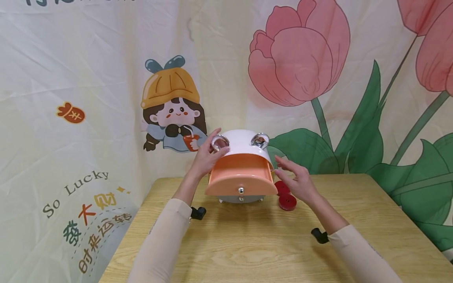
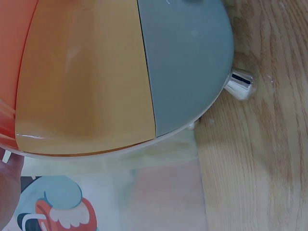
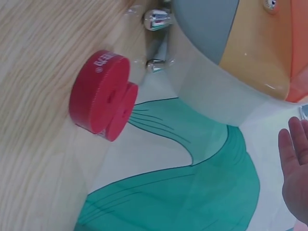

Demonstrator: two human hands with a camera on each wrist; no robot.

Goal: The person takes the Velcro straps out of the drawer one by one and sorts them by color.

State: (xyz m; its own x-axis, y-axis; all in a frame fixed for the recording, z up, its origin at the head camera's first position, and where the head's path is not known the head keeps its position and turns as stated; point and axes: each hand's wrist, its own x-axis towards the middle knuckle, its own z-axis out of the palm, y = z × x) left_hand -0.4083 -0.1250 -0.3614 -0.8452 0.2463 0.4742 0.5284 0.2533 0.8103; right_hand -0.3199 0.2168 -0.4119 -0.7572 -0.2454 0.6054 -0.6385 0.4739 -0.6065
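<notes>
A rounded white drawer box (image 1: 241, 137) with silver ring ears (image 1: 260, 140) stands on the table. Its top orange drawer (image 1: 240, 184) is pulled out, with a silver knob on its front. Below it come a yellow drawer (image 2: 86, 77) and a grey drawer (image 2: 192, 62), both flush with the body. My left hand (image 1: 209, 157) rests at the box's upper left, thumb at the left ring and fingers extended behind it. My right hand (image 1: 297, 181) is beside the box's right side, fingers apart and fairly straight, holding nothing; the right wrist view shows its fingertips (image 3: 294, 127) near the wall.
Two red round rolls (image 1: 287, 202) are close to the box's right side, one with white lettering (image 3: 103, 62). Short silver feet (image 3: 158, 19) lift the box off the wooden table (image 1: 240, 243). A printed cloth (image 1: 226, 70) hangs behind the table.
</notes>
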